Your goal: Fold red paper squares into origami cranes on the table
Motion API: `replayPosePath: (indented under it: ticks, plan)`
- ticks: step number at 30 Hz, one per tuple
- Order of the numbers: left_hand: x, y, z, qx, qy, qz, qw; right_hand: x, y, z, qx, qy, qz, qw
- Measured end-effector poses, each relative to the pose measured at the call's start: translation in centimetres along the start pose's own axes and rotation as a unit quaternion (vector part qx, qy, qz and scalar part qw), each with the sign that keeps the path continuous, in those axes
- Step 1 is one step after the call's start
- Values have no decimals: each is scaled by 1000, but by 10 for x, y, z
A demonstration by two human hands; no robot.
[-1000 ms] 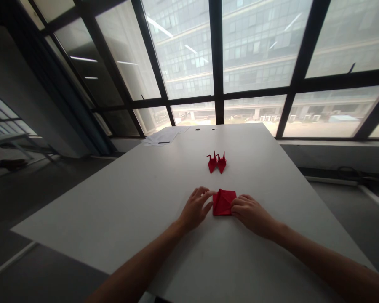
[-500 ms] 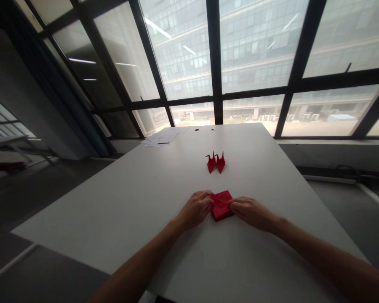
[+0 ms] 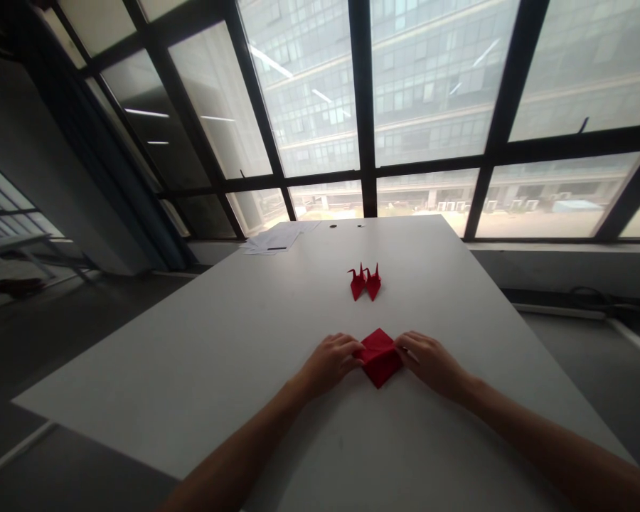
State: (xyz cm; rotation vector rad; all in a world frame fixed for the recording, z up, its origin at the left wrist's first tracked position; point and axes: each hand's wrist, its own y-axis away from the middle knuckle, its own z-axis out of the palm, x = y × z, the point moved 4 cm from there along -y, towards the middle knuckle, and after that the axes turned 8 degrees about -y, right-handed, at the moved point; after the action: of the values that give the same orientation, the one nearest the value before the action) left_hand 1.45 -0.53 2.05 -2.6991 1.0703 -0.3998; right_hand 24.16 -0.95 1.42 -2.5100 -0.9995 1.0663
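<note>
A small folded sheet of red paper [image 3: 380,358] lies on the white table in front of me, turned so that one corner points toward me. My left hand [image 3: 333,363] has its fingers closed on the paper's left corner. On the opposite side, my right hand [image 3: 429,363] grips the right corner between thumb and fingers. A crease runs across the paper between the two hands. Beyond it, two red origami cranes [image 3: 365,283] stand side by side, very close together.
The white table [image 3: 203,355] stretches toward large dark-framed windows [image 3: 366,107]. Loose white papers [image 3: 277,238] with a dark pen-like stick [image 3: 276,248] on them lie at the far left corner. A blue curtain [image 3: 112,163] hangs at the left.
The red paper has turned so its corner now points toward me, and it looks like a diamond. Both hands have shifted slightly with it, and the camera view has tilted slightly upward.
</note>
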Motion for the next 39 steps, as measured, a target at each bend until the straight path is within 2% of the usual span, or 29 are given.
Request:
replayPosePath:
  ticks: [7,15,20,24,31,39]
  plan:
    - [2,1,0,5,-13,3,1000,7,2,1,36,-7,31,999]
    - [3,0,7,28,-28,-7,999,4,2,3,32,-17,52,998]
    - [6,-1,8,36,5,-6,999,-3,1,1,14,3,49,999]
    - [9,-2,6,36,-6,-29,999,-6,1,2,-6,9,39,999]
    - [16,-4,0,36,-37,-67,996,-4,2,4,19,30,74,997]
    - [19,-4,-5,42,18,-104,994,-5,0,6,25,22,103,994]
